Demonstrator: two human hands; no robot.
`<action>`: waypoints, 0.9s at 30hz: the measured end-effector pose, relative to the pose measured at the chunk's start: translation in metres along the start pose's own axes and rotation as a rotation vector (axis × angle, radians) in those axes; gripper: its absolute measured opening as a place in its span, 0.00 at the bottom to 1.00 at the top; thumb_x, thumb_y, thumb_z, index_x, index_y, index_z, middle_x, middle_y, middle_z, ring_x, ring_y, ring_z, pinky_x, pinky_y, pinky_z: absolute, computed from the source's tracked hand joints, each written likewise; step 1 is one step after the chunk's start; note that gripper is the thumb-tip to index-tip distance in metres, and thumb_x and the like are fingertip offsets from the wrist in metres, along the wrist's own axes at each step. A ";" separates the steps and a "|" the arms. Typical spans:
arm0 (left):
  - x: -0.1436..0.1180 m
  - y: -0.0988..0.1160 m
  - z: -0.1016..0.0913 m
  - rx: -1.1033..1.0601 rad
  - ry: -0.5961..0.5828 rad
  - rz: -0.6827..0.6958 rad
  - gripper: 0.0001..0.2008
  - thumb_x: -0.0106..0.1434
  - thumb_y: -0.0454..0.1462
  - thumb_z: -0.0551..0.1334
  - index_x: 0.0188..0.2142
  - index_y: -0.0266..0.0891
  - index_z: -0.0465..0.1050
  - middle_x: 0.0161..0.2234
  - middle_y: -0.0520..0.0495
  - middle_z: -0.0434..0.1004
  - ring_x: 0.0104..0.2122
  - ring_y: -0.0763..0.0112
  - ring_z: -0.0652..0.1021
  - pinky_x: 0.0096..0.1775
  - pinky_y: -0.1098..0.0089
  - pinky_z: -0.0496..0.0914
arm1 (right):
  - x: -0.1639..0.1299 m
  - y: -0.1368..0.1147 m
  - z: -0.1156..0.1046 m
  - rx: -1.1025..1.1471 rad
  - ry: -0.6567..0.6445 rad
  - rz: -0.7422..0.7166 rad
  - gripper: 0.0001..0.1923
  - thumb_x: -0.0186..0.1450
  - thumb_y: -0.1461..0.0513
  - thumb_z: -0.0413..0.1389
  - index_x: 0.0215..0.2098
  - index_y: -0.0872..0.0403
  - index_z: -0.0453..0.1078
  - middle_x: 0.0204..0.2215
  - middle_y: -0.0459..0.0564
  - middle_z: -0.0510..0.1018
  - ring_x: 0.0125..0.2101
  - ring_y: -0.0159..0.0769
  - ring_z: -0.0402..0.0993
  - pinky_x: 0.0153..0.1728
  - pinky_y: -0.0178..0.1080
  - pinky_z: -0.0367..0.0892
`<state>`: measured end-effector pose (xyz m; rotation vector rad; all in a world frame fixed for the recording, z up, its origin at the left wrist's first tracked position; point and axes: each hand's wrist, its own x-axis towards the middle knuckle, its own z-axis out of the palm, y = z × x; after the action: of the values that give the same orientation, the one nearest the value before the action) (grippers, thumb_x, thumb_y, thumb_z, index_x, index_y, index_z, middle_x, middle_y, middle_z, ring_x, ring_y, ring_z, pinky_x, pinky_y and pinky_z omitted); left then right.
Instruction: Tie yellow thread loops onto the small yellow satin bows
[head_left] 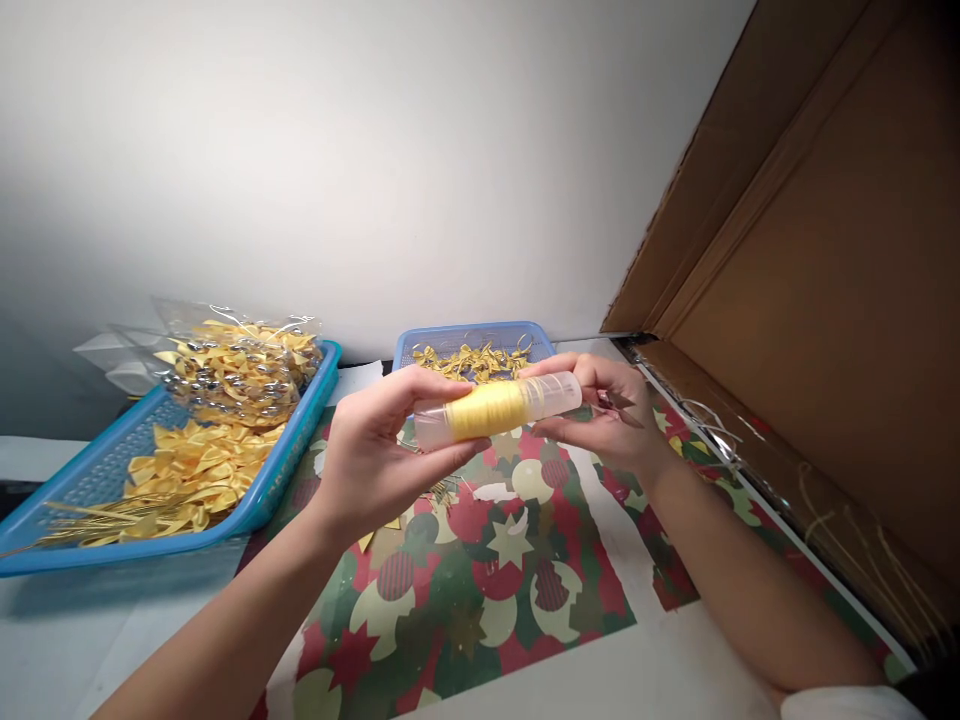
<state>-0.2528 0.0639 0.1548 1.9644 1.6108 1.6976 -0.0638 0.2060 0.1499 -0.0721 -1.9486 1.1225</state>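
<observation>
Both my hands hold one clear plastic tube (551,393) level above the table, with yellow thread (486,410) wound around its middle. My left hand (375,450) grips the tube's left end between thumb and fingers. My right hand (607,410) grips its right end. The tube hangs above a sheet of red, green and cream patterned paper (480,590).
A large blue tray (90,470) at the left holds yellow ribbon bows and a clear bag of more bows (240,365). A smaller blue tray (450,340) with bows stands behind the hands against the white wall. A brown cardboard box flap (825,300) rises at the right.
</observation>
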 end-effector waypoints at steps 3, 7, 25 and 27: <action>0.001 0.000 0.001 0.022 -0.020 0.030 0.16 0.54 0.32 0.72 0.42 0.41 0.74 0.38 0.47 0.78 0.37 0.68 0.78 0.37 0.69 0.73 | 0.000 -0.002 0.001 0.023 0.020 0.004 0.29 0.52 0.67 0.70 0.22 0.52 0.49 0.39 0.50 0.82 0.43 0.40 0.80 0.32 0.35 0.72; 0.002 0.001 0.004 0.115 -0.079 0.065 0.19 0.55 0.33 0.71 0.46 0.41 0.71 0.42 0.46 0.78 0.42 0.65 0.78 0.41 0.66 0.74 | -0.001 -0.002 0.002 0.003 0.029 -0.019 0.27 0.54 0.68 0.68 0.22 0.52 0.50 0.40 0.50 0.83 0.43 0.39 0.80 0.32 0.35 0.72; 0.003 0.000 0.004 0.259 -0.180 0.040 0.15 0.58 0.43 0.69 0.44 0.42 0.73 0.36 0.47 0.82 0.32 0.64 0.80 0.32 0.69 0.73 | 0.003 -0.003 0.000 -0.094 -0.050 0.052 0.30 0.53 0.55 0.69 0.21 0.51 0.48 0.37 0.54 0.83 0.38 0.39 0.79 0.29 0.36 0.68; 0.002 -0.004 0.008 0.278 -0.251 0.013 0.19 0.58 0.46 0.68 0.47 0.43 0.72 0.35 0.46 0.82 0.29 0.64 0.80 0.28 0.70 0.71 | 0.004 -0.005 -0.001 -0.127 -0.075 0.138 0.32 0.51 0.50 0.69 0.20 0.51 0.47 0.35 0.54 0.81 0.35 0.38 0.77 0.27 0.35 0.65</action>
<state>-0.2492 0.0716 0.1509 2.2074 1.8192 1.2206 -0.0644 0.2054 0.1564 -0.2391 -2.1075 1.1030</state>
